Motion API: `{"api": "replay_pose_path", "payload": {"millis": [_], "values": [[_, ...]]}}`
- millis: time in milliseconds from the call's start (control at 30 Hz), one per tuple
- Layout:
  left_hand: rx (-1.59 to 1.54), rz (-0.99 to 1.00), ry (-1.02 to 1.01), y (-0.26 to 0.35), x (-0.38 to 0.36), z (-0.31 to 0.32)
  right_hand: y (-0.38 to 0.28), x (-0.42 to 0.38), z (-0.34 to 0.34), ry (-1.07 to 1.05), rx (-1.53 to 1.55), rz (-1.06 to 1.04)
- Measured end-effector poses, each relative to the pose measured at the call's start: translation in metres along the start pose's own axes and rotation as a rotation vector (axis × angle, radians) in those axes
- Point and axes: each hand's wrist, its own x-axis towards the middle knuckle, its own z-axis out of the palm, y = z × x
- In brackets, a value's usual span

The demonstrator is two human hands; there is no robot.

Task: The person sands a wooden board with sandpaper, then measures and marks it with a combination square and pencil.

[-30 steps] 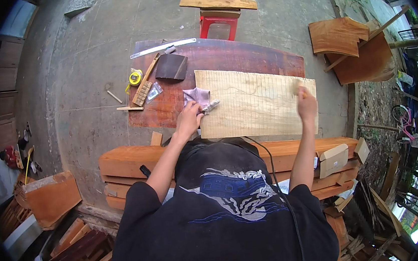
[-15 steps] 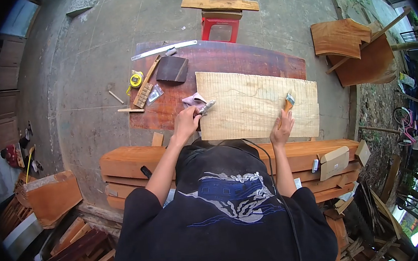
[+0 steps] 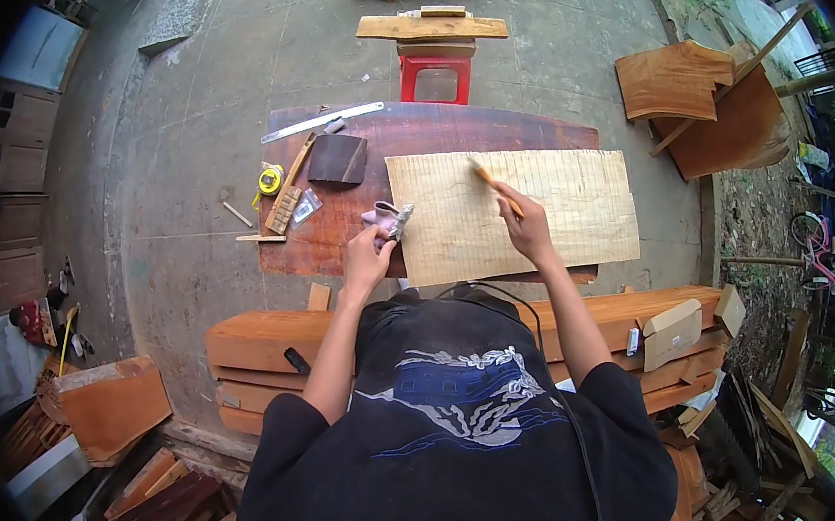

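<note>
My right hand (image 3: 529, 227) grips the orange handle of a paintbrush (image 3: 486, 174), its bristles pointing up and left over the upper middle of a pale wooden panel (image 3: 573, 207) with fine ruled-looking lines. At the panel's left edge, my left hand (image 3: 367, 262) pinches a crumpled silvery-grey packet (image 3: 402, 224), held tilted upward. Just behind that packet is a pinkish cloth (image 3: 379, 217), partly covered by it and by my fingers. The panel lies on a dark reddish wooden board (image 3: 321, 250).
On the board's left are a dark curved sheet (image 3: 337, 160), a yellow tape measure (image 3: 270, 180), a wooden brush (image 3: 284, 210), a small plastic bag (image 3: 306, 207) and a metal ruler (image 3: 324, 121). Stacked timber (image 3: 264, 337) lies close before me. A red stool (image 3: 434, 80) stands beyond.
My right hand has carried the paintbrush left and away from me across the panel. My left hand has barely shifted; the packet in it now points more upward.
</note>
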Motion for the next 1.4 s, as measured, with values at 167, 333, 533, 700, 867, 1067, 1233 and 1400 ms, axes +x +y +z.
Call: {"api": "replay_pose_path", "payload": {"millis": [167,333,533,700,867,1067,1233,1400], "values": [[-0.082,-0.009,0.127,-0.004,-0.017,-0.016,0.056,0.056,-0.078,0.121,-0.386,0.288],[-0.096,-0.020,0.217,-0.006,-0.023,-0.021,0.050,0.081,-0.027,-0.189,-0.670,0.187],[-0.081,-0.022,0.220,-0.005,-0.015,-0.023,-0.074,0.042,0.023,-0.483,-0.128,0.035],[-0.135,-0.013,0.244,-0.009,-0.009,-0.027,0.099,0.075,-0.121,0.004,0.003,0.580],[-0.055,-0.002,0.208,-0.002,0.000,-0.031,0.132,0.070,-0.122,0.162,-0.898,0.247],[-0.016,0.060,0.152,0.015,0.019,-0.025,-0.046,-0.019,0.031,-0.240,-0.308,-0.155],[-0.038,0.098,0.121,0.019,0.028,-0.022,0.040,-0.025,-0.068,-0.052,0.085,0.320],[0.012,0.134,0.132,0.015,0.027,-0.021,0.106,-0.030,-0.153,0.332,-0.743,0.400]]}}
